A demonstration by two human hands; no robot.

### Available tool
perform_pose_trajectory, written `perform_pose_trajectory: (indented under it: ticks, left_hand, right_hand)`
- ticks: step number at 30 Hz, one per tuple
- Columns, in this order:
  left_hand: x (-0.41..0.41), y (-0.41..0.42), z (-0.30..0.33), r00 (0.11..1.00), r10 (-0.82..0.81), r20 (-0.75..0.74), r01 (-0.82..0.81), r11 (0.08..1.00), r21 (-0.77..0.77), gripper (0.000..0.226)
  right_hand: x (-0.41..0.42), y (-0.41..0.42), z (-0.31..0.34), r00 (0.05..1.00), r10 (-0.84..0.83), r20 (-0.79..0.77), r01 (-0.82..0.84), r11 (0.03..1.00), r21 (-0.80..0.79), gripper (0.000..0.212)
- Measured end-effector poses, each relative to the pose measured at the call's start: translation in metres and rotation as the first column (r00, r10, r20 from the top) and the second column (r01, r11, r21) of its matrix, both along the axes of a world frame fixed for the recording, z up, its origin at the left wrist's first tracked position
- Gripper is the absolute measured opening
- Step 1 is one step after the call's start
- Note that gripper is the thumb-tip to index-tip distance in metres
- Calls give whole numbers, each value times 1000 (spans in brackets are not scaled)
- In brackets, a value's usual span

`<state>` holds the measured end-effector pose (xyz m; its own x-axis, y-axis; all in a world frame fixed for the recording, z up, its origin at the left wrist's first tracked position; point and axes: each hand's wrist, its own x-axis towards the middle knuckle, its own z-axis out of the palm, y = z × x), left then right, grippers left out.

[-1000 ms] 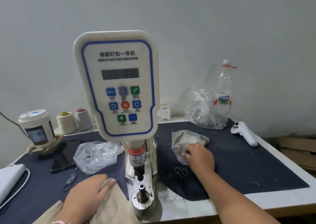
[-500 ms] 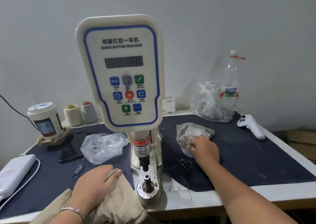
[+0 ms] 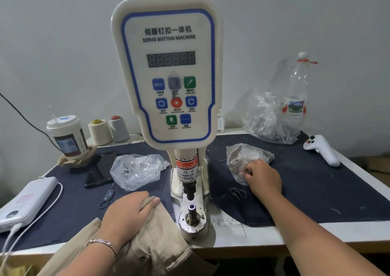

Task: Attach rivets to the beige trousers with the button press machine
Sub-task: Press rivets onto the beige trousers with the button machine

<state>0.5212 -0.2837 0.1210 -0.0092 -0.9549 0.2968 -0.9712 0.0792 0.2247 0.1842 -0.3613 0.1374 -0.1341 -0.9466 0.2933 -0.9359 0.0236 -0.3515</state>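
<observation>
Progress first: no rivet shows on the beige cotton trousers (image 3: 147, 244) yet, and the metal post of the lower die (image 3: 191, 209) on the white servo button press machine (image 3: 168, 75) stands bare, with the dark punch (image 3: 190, 191) raised clear above it. Judged from that, you are at the start of a cycle: a rivet must be picked, seated on the die, the cloth laid over, then pressed.

Trousers lie bunched at 7 o'clock of the die, hanging over the table's front edge (a small metal stud shows low on the cloth, its kind unclear).

Left hand (image 3: 126, 214): palm down on the bunched waistband, fingers curled over a fold, thumb tip pinching the fabric edge just beside the machine base. It grips the cloth.

Right hand (image 3: 263, 178): reached out to 2 o'clock of the die, fingertips (image 3: 248, 171) curled into the mouth of the small crumpled clear plastic bag of rivets (image 3: 244, 159) on the dark navy cloth mat (image 3: 316, 191). Whether a rivet is already pinched, you cannot tell from here; the fingers hide it.
</observation>
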Motion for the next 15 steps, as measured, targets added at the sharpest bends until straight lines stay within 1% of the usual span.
perform_pose_trajectory:
  ticks: [4,8,13,15]
  left_hand:
    - [0,0,0,1000,6,1,-6,1000,-6,48]
    - [0,-1,0,1000,8,2,-8,1000,-11,47]
    - [1,0,-1,1000,18,1,-18,1000,-2,47]
    - [1,0,-1,1000,20,-10,-20,1000,0,47]
  right_hand:
    - [1,0,-1,998,-31,57,31,1000,0,20]
    - [1,-3,-2,990,-52,134,54,998,-10,10]
    - [0,-2,-5,981,-52,187,61,997,-45,10]
    - [0,1,-3,972,-39,231,52,997,-51,11]
